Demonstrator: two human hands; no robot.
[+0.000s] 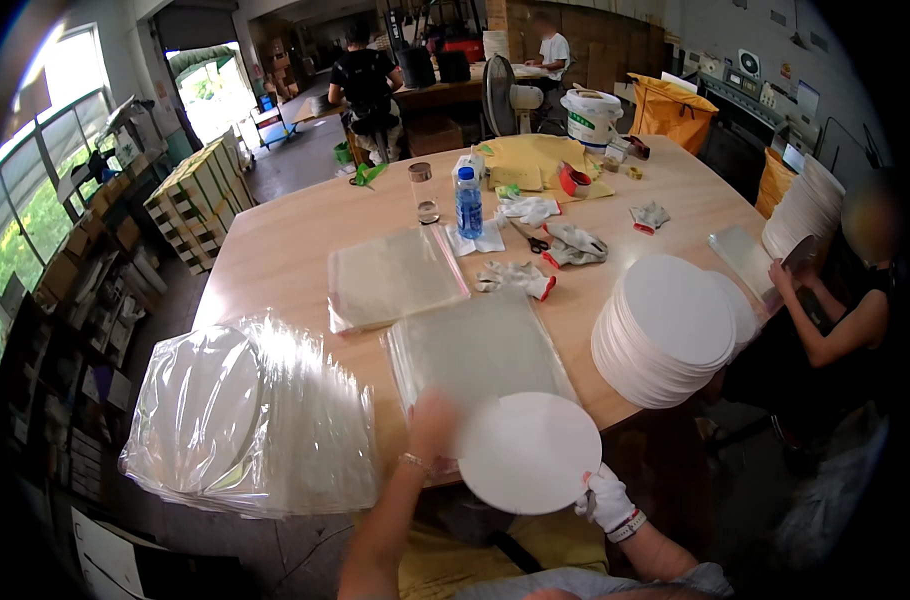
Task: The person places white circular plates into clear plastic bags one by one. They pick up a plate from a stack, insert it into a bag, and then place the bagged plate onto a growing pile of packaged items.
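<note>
A white round board (531, 450) is held at the table's near edge, its face turned up toward me. My right hand (607, 502), in a white glove, grips the board's lower right rim. My bare left hand (437, 424) is beside the board's left edge, over the near part of a stack of clear plastic bags (485, 345); motion smears its fingers. To the right stands a tall stack of white round boards (675, 310). On the left, a pile of shiny clear bags (320, 430) has a round board (200, 395) inside the top one.
Another clear bag stack (395, 272) lies farther back, near a blue-capped water bottle (469, 205), a glass jar (424, 195), scissors (531, 238) and white gloves (575, 245). A red tape roll (574, 180) sits on yellow sheets (530, 160). At right, a co-worker (835, 320) handles a disc.
</note>
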